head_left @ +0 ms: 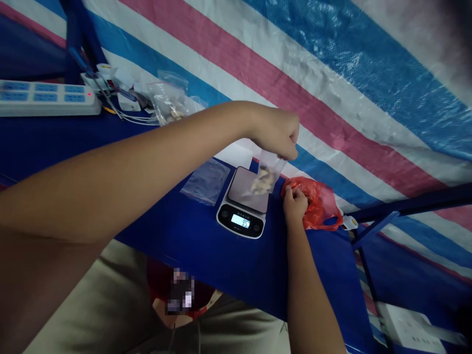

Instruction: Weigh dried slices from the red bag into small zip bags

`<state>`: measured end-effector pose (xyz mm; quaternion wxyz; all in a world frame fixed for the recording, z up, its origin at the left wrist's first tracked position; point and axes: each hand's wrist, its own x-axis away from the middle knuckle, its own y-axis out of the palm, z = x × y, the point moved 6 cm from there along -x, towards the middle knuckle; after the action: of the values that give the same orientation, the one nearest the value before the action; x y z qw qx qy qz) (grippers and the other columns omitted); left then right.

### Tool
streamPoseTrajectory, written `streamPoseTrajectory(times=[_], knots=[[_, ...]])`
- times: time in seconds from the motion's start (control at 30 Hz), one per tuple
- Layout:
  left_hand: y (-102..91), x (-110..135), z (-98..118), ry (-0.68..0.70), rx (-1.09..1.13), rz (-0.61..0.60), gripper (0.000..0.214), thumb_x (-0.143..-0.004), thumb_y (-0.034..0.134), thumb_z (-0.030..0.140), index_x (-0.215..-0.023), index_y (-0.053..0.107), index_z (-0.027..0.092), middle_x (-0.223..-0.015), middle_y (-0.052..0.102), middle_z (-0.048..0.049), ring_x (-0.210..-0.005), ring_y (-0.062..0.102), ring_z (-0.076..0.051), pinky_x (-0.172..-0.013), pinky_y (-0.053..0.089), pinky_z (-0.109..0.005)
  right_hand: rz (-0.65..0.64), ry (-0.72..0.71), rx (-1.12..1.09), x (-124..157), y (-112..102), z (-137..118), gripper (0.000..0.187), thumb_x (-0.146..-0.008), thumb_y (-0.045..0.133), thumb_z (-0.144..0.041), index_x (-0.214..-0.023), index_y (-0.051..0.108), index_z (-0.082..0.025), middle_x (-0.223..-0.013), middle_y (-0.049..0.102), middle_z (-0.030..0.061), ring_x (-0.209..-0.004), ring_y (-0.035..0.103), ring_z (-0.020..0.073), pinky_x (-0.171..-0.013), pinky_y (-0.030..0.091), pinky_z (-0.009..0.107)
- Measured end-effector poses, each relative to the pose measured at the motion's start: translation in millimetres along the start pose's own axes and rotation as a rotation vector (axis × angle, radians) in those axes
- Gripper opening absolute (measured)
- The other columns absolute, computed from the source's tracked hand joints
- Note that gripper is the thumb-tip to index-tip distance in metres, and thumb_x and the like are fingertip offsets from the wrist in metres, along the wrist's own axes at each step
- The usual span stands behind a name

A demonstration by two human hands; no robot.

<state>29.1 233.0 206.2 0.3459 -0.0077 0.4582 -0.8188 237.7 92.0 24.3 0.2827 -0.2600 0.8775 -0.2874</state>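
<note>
Left hand [275,132]: above the scale, fingers pinched narrow on the top edge of the clear bag.

Clear bag [267,172]: hangs from those fingers over the scale's platform at the 2 o'clock side, holding pale pieces too blurred to name. Its long axis runs from the fingers at 1 o'clock down to a low end at 7 o'clock. Whether it touches the platform, I cannot tell.

Scale [241,223]: on the blue worktop [191,246], its display reading 95.

Right hand [295,206]: at the scale's 3 o'clock, just beside it, fingers curled closed on the red bag [319,204], which is bunched on the worktop.

Nearby: a flat plastic bag [204,182] lies at the scale's 10 o'clock. Further out at 10 o'clock are a filled plastic bag [169,101] and a power strip [47,97].

Edges and room: open worktop lies at the scale's 6 to 8 o'clock, before the near edge. The red bag sits close to the far edge at 2 o'clock.
</note>
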Motion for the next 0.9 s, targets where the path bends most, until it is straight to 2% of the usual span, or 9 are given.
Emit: streamPoseTrajectory(times=[0.07,0.1,0.27,0.43,0.57,0.63,0.73,0.83,0.9], knots=[[-1.9,11.7,12.5,-0.023,-0.006,-0.155,0.016,-0.075,0.073,0.031,-0.071,0.071,0.016,-0.073,0.063,-0.0061,-0.083,0.067,-0.029,-0.071,0.049,-0.043,-0.003,-0.006,0.001,0.3,0.1,-0.5,0.038,-0.087,0.055,-0.047,-0.057,0.049,-0.024,-0.052,0.052,-0.0003,-0.054,0.048,0.0179,-0.057,0.032,0.03],[-1.4,16.4,15.8,-0.03,0.005,-0.187,0.016,-0.077,0.071,0.03,-0.072,0.071,0.016,-0.072,0.062,-0.006,-0.082,0.068,-0.029,-0.069,0.049,-0.042,-0.006,-0.008,-0.001,0.5,0.1,-0.6,0.039,-0.087,0.055,-0.047,-0.057,0.049,-0.024,-0.052,0.052,-0.0005,-0.054,0.048,0.0178,-0.057,0.032,0.03],[-0.3,24.5,6.6,-0.007,0.148,0.099,0.025,-0.088,0.063,0.037,-0.081,0.07,0.014,-0.081,0.064,-0.0073,-0.085,0.068,-0.027,-0.069,0.051,-0.043,-0.008,0.01,0.004,0.8,0.0,1.1,0.039,-0.087,0.056,-0.048,-0.057,0.048,-0.024,-0.051,0.051,-0.0009,-0.053,0.048,0.0178,-0.057,0.033,0.03],[13.0,26.1,7.8,-0.014,0.219,0.084,0.029,-0.091,0.061,0.039,-0.084,0.07,0.013,-0.079,0.062,-0.0083,-0.082,0.066,-0.026,-0.068,0.053,-0.045,-0.017,0.029,-0.006,0.6,0.3,0.7,0.037,-0.086,0.057,-0.046,-0.057,0.05,-0.024,-0.051,0.054,-0.0003,-0.053,0.049,0.018,-0.057,0.033,0.03],[11.2,29.1,12.9,-0.042,0.244,0.121,0.033,-0.096,0.054,0.04,-0.087,0.071,0.013,-0.078,0.063,-0.0087,-0.082,0.066,-0.024,-0.07,0.053,-0.047,-0.013,0.018,-0.013,1.5,-0.7,-1.9,0.037,-0.087,0.057,-0.045,-0.057,0.049,-0.024,-0.05,0.054,-0.0004,-0.053,0.048,0.0179,-0.057,0.033,0.03],[9.3,38.7,-1.2,-0.108,0.221,0.177,0.037,-0.098,0.05,0.042,-0.086,0.07,0.014,-0.074,0.063,-0.008,-0.078,0.065,-0.022,-0.069,0.053,-0.044,-0.015,0.015,-0.02,1.9,-0.8,-2.8,0.038,-0.087,0.057,-0.045,-0.057,0.049,-0.024,-0.05,0.054,-0.0005,-0.053,0.047,0.0176,-0.057,0.033,0.03],[11.1,66.7,-46.1,-0.308,0.082,0.225,0.042,-0.096,0.052,0.049,-0.072,0.065,0.017,-0.063,0.059,-0.0067,-0.068,0.063,-0.022,-0.065,0.049,-0.04,-0.03,0.02,-0.02,2.1,0.1,-3.9,0.038,-0.087,0.057,-0.044,-0.057,0.049,-0.024,-0.052,0.053,-0.0009,-0.053,0.048,0.0172,-0.057,0.033,0.03],[19.6,95.7,-94.9,-0.499,-0.138,0.136,0.053,-0.091,0.053,0.06,-0.057,0.056,0.02,-0.056,0.057,-0.0079,-0.065,0.062,-0.025,-0.062,0.045,-0.039,-0.031,0.026,0.008,1.8,0.1,-4.8,0.038,-0.088,0.058,-0.043,-0.057,0.048,-0.024,-0.051,0.05,-0.0019,-0.053,0.047,0.017,-0.058,0.032,0.03],[18.9,106.6,-114.1,-0.512,-0.214,0.202,0.053,-0.093,0.048,0.06,-0.057,0.054,0.022,-0.059,0.059,-0.009,-0.068,0.062,-0.026,-0.064,0.045,-0.038,-0.032,0.038,0.018,1.7,-0.1,-4.8,0.038,-0.088,0.058,-0.043,-0.057,0.048,-0.024,-0.05,0.049,-0.0025,-0.053,0.047,0.0169,-0.058,0.032,0.031]])
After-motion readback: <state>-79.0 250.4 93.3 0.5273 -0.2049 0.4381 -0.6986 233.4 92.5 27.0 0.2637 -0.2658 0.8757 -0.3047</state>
